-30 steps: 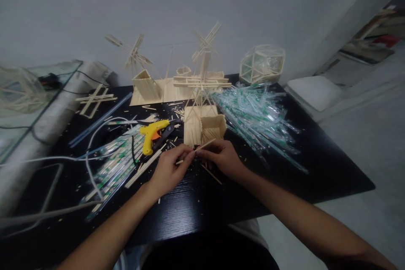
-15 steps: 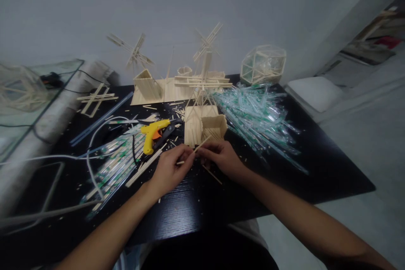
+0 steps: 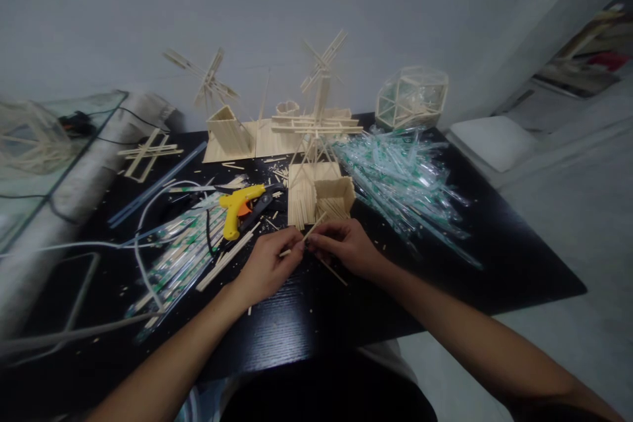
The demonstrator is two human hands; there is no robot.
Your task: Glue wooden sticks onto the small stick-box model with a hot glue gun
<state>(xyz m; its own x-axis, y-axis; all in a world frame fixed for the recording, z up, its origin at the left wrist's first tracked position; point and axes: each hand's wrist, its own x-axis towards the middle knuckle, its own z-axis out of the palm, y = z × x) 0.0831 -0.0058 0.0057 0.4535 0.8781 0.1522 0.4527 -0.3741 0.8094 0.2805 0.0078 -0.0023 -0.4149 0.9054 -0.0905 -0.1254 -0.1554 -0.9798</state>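
My left hand (image 3: pixel 271 260) is closed in a pinch on a thin wooden stick (image 3: pixel 315 225), whose upper end points up and right. My right hand (image 3: pixel 349 247) meets it fingertip to fingertip, closed on a second wooden stick (image 3: pixel 334 271) that slants down and right below the palm. The fingers hide where the two sticks come together. Just beyond the hands stands a small open wooden box (image 3: pixel 335 192) on a slatted wooden base (image 3: pixel 301 201). Left of my left hand lies a yellow glue gun (image 3: pixel 237 208), with loose sticks (image 3: pixel 225 264) near it.
Stick windmill models (image 3: pixel 228 132) stand at the back against the wall. Plastic-wrapped bundles (image 3: pixel 405 178) are heaped on the right, with more wrapped sticks (image 3: pixel 182 257) on the left. A white cable (image 3: pixel 141 237) loops across the black table (image 3: pixel 291 330). A faceted stick frame (image 3: pixel 413 99) sits back right.
Both hands stay almost in place, still pinching the sticks. The view has shifted very slightly; nothing else has visibly moved.
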